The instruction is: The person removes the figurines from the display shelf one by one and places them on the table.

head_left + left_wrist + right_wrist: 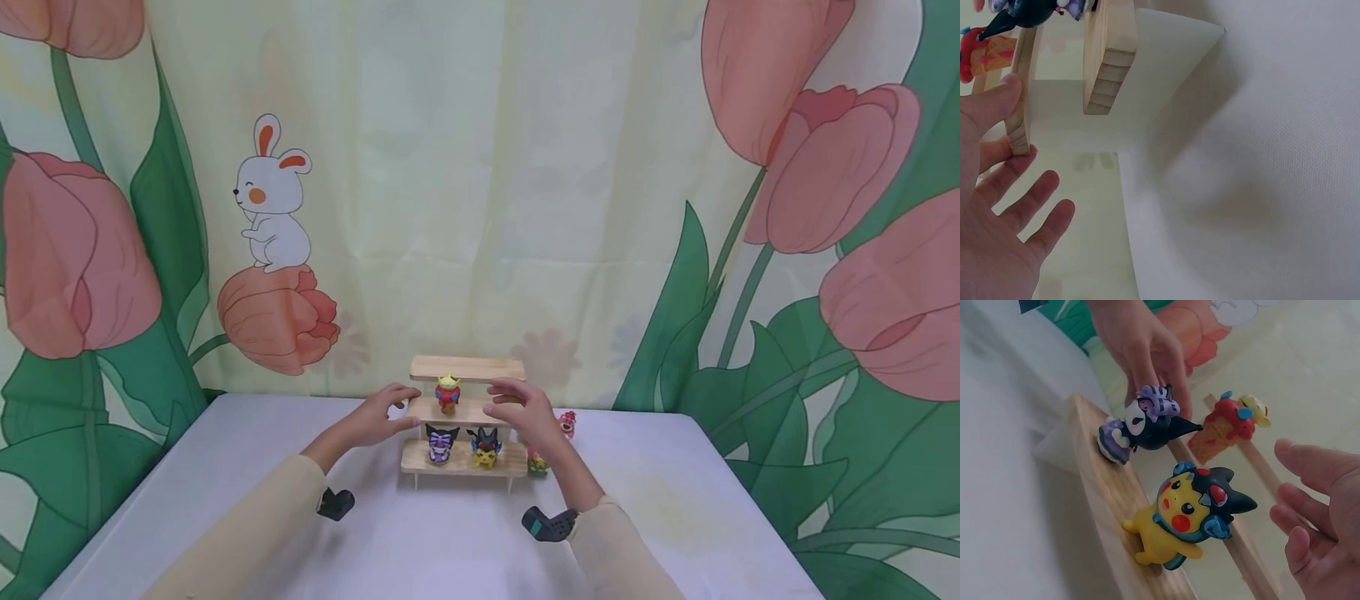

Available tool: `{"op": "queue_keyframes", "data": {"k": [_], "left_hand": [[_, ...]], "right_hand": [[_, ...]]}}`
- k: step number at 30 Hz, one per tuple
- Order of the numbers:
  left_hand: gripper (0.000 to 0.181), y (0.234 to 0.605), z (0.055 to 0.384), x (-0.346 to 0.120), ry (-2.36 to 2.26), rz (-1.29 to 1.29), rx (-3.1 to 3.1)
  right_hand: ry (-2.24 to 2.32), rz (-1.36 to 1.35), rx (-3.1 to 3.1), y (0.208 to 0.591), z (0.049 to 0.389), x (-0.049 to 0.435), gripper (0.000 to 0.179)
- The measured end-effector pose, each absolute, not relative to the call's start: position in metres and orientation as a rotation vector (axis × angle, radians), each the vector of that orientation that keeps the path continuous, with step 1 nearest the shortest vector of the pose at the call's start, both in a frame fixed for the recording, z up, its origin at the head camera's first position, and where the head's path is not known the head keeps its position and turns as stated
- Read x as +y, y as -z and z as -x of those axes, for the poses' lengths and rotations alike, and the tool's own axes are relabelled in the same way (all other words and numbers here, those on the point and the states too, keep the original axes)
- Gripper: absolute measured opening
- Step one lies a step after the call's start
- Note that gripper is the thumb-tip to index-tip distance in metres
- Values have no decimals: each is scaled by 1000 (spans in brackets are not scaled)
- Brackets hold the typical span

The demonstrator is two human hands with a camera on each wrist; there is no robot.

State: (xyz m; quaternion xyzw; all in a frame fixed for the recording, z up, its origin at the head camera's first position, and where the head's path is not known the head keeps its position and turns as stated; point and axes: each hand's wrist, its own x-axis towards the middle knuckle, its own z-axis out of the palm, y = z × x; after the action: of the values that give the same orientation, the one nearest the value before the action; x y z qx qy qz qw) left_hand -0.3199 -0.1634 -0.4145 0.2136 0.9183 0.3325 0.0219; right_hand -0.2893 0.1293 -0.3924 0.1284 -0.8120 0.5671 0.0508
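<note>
1. Looking across a white worktop point(660, 500), backing onto a pale curtain point(570, 208) printed with pink tulips point(78, 258), green leaves point(168, 192) and a white rabbit point(277, 200) on a bloom.
2. Carrying on that worktop, close to the curtain, a three-tier wooden shelf point(465, 368), and catching soft shadows on the white surface beside it.
3. Bearing on the middle tier a red ice-cream toy point(447, 396); on the lower tier, a purple-and-black toy point(439, 447) near a yellow toy point(486, 450) in a dark hood.
4. Gripping the left end of the middle tier between thumb and fingers of the left hand point(371, 419), with the outer fingers splayed.
5. Hovering at the shelf's right end with the right hand point(528, 410), fingers loosely bent and apart from the thumb; making any contact with the wood impossible to tell.
6. Partly hiding a pink toy point(568, 423) and another small toy point(537, 462) behind the right forearm point(581, 483), blurring their details.
7. Cutting off lower-tier toys at the left wrist view's top edge.
8. Running out of the right wrist view with the right hand and the shelf's near end; leaving the head view's bottom with both beige sleeves point(247, 533).
</note>
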Motion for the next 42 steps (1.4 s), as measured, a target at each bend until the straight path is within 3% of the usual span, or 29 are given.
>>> {"op": "queue_keyframes", "data": {"k": [42], "left_hand": [[56,416,319,-165,-1045,-668,2848]], "right_hand": [[-1707,-481,-2490,391,302,86,43]]}}
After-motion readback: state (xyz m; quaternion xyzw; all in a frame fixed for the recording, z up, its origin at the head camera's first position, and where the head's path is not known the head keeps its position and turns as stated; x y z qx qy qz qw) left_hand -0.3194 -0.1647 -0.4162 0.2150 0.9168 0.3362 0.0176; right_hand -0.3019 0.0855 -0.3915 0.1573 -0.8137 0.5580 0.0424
